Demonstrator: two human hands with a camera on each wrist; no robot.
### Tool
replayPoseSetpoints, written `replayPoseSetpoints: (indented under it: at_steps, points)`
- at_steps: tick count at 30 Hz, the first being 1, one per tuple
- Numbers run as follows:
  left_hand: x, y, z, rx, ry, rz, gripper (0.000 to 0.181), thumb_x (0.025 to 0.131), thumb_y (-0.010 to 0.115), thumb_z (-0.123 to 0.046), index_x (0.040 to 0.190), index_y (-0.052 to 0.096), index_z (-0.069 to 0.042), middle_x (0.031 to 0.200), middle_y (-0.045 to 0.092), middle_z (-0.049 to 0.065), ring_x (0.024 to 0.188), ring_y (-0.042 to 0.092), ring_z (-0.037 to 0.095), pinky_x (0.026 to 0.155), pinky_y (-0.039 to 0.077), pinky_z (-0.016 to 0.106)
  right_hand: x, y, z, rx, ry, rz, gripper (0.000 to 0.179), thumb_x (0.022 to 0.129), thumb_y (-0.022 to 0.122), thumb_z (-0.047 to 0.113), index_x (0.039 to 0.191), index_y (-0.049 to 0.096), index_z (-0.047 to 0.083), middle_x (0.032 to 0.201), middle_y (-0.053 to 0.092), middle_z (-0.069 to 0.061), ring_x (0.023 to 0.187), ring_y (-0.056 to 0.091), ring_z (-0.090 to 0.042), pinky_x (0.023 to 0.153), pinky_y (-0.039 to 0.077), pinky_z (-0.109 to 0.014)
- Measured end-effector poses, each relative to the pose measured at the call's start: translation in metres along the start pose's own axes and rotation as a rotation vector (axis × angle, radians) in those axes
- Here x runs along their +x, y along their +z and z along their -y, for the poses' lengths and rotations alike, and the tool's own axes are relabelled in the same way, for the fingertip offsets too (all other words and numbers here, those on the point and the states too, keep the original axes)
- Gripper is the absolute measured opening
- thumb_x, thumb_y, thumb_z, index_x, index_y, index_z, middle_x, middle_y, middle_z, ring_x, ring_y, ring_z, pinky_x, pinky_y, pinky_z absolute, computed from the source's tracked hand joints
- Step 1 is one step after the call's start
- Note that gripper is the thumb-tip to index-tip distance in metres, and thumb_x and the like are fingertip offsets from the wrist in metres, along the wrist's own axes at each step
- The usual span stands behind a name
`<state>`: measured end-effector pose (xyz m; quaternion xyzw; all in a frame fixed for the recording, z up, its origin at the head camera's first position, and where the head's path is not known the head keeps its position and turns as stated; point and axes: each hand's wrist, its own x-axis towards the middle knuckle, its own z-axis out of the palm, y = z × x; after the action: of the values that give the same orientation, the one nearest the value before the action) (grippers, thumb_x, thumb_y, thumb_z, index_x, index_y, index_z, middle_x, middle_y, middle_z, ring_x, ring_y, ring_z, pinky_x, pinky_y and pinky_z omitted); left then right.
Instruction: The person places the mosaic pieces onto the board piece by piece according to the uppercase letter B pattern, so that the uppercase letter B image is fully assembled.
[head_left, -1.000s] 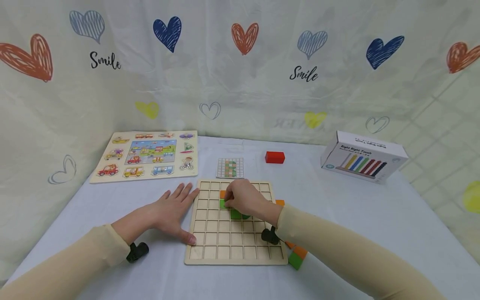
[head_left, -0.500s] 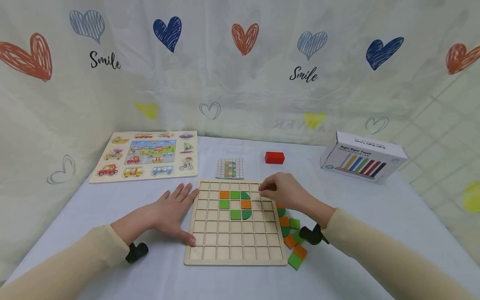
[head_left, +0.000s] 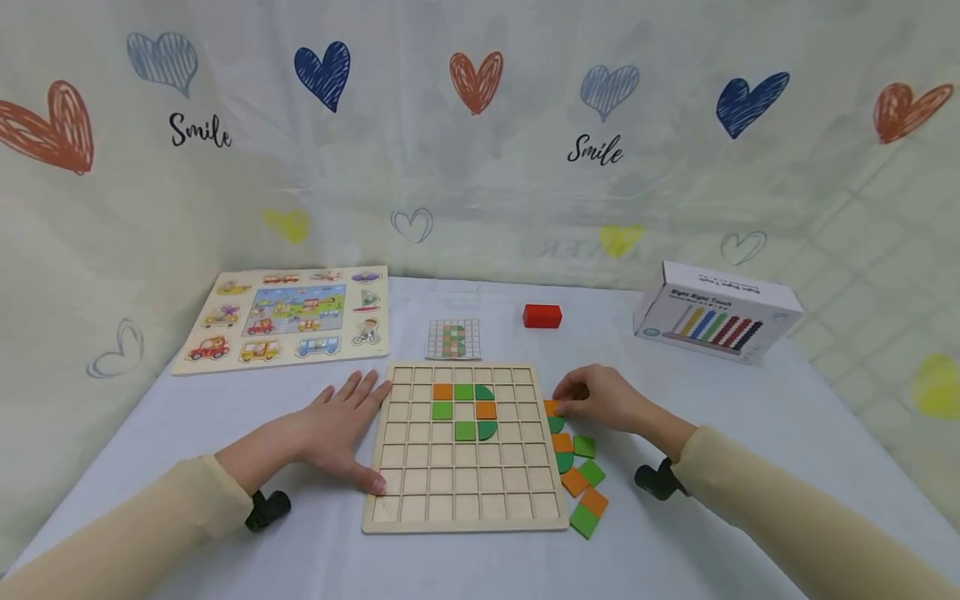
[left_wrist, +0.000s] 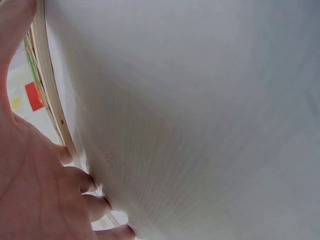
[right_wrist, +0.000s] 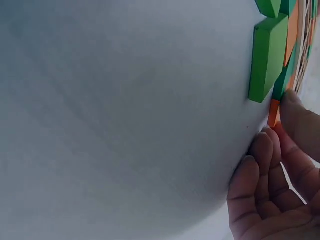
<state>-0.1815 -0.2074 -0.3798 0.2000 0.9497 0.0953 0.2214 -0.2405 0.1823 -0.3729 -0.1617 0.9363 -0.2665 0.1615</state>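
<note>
A wooden grid board lies on the table, with several orange, light green and dark green tiles set in its upper cells. My left hand is spread along the board's left edge; the thumb rests on the lower left rim and the fingertips touch near the upper left corner. Beyond the opposite edge, my right hand pinches an orange tile between thumb and fingers, as the right wrist view shows with the orange tile at the thumb tip. A dark green rounded tile lies against it.
Several loose tiles, among them a green tile, lie along the board's right side. Behind the board are a printed pattern card and a red block. A picture puzzle lies back left, a white box back right.
My right hand has left the board's upper cells, uncovering the tiles there, and moved right and down to the loose tiles. The left hand keeps its place. The head view has shifted slightly.
</note>
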Motion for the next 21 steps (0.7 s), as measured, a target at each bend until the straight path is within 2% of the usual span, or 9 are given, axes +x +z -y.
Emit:
replayPoseSetpoints:
  at_steps: [10, 15, 21]
  points:
    - [-0.0021, -0.0004, -0.0021, -0.006, 0.001, -0.005, 0.14, 0.067, 0.076, -0.08, 0.164, 0.01, -0.002, 0.171, 0.002, 0.027, 0.157, 0.0, 0.05, 0.119, 0.009, 0.075, 0.0064, 0.0005, 0.0013, -0.003, 0.062, 0.005, 0.017, 0.091, 0.078, 0.015, 0.101, 0.071, 0.004, 0.09, 0.067, -0.005, 0.083, 0.055, -0.018, 0.075, 0.048, -0.029]
    - [-0.0019, 0.0, -0.001, -0.005, 0.003, -0.008, 0.142, 0.066, 0.075, -0.082, 0.164, 0.01, -0.003, 0.171, 0.001, 0.026, 0.157, 0.0, 0.049, 0.12, 0.009, 0.074, 0.0084, 0.0016, -0.001, -0.012, 0.056, -0.01, 0.015, 0.092, 0.077, 0.016, 0.101, 0.071, 0.005, 0.087, 0.066, -0.004, 0.082, 0.054, -0.017, 0.073, 0.046, -0.028]
    - [-0.001, 0.0006, 0.0002, -0.006, 0.009, -0.014, 0.141, 0.067, 0.075, -0.081, 0.164, 0.01, -0.002, 0.171, 0.002, 0.026, 0.157, 0.001, 0.05, 0.12, 0.009, 0.075, 0.0081, 0.0011, -0.0038, -0.015, 0.041, -0.01, 0.023, 0.089, 0.081, 0.018, 0.105, 0.071, 0.004, 0.082, 0.063, -0.003, 0.079, 0.054, -0.016, 0.074, 0.047, -0.028]
